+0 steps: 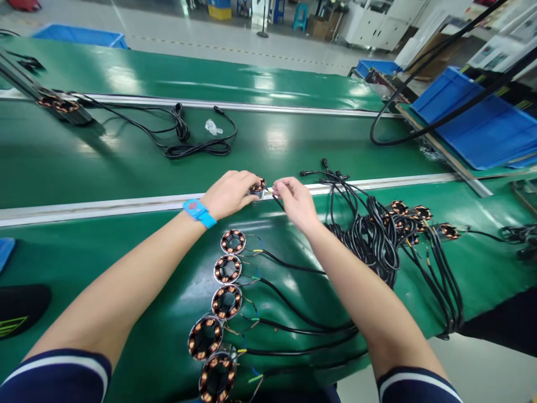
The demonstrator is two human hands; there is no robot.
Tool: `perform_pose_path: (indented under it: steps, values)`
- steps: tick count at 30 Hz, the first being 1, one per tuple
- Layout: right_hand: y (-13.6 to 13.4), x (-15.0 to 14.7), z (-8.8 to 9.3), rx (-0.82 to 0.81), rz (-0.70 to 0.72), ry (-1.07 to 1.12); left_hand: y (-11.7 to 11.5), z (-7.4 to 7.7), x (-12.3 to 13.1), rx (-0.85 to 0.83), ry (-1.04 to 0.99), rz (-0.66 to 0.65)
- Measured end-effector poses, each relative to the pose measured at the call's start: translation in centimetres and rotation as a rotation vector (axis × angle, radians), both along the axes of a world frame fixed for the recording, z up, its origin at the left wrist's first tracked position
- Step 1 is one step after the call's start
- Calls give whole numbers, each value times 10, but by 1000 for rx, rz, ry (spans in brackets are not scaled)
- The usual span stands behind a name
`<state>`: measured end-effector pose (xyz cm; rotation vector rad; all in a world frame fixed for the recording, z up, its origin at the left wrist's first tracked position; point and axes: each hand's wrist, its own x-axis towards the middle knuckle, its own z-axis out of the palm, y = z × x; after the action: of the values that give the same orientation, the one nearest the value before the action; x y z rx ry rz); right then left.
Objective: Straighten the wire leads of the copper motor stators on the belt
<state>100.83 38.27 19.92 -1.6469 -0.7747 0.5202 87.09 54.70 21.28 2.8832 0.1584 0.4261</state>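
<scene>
My left hand [231,193], with a blue wrist strap [199,213], grips a small copper-wound stator [258,187] at the white rail. Just right of it, my right hand [295,200] pinches the thin wires at the end of a black cable [277,200]. Below my hands, several ring-shaped stators [227,269] form a column on the green mat, each with coloured wires leading to a black cable [293,302] that runs right. A pile of coiled black cables [371,238] lies right of my right hand, beside more stators [422,212].
A white rail [96,207] crosses the green surface. Beyond it lie a black cable [197,150], a clear plastic scrap [213,127] and metal parts [65,106] at the left. Blue bins [478,120] stand at the right. A thick black cable [453,115] loops at the upper right.
</scene>
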Motion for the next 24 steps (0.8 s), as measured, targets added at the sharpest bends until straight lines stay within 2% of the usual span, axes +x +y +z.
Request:
perform_pose_path:
  steps: [2,4,8,11,15,20,24]
  values:
    - [12,1,-7,-51,30,85,5,-8,14,44,35,-26]
    - [12,-3,-9,-109,81,151,9,-12,16,91,7,-92]
    - [-8,-16,-3,-199,166,383,7,-13,-6,206,-47,-298]
    - [-21,-24,5,-204,183,557,-2,-9,-28,234,-53,-382]
    - [-24,-33,8,-180,165,627,-11,-3,-49,230,4,-353]
    - [-23,-46,0,-192,122,647,-19,7,-60,134,101,-317]
    - [-40,-49,-1,-175,210,556,-30,11,-69,92,78,-294]
